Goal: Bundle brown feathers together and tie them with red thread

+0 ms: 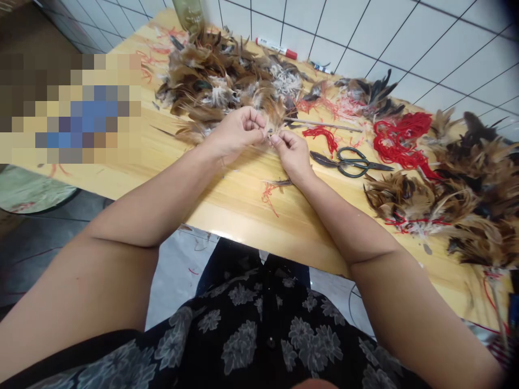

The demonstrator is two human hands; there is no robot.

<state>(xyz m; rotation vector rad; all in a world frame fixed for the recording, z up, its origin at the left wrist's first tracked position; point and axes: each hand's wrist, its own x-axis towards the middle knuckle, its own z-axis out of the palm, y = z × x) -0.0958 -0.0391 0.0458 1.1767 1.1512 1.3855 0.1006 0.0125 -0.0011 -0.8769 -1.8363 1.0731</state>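
- Head view, the clock read around the person's meeting fingertips: the left hand (239,129) reaches in from eight o'clock; its thumb and forefinger are pinched together, the other fingers loosely curled;
- The right hand (295,156) reaches in from between four and five o'clock; it pinches likewise, its fingertips just beside those of the left;
- At the clock's centre, both pinches seem to hold a small feather (271,130); it is too small and blurred to be sure;
- At eleven o'clock, a large pile of brown feathers (227,75) spreads close behind the left hand; a red-capped marker (276,47) lies beyond at twelve;
- Toward three o'clock, a thin stick (324,124) lies near a short hank of red thread (322,135); farther out is a larger red skein (401,138);
- Between three and four o'clock lie dark-handled scissors (368,164), blades pointing away from the right hand; farther out lie more feather bundles (421,200), one with red thread across it;
- At six o'clock, red thread scraps (268,193) lie on the wooden table (227,208).
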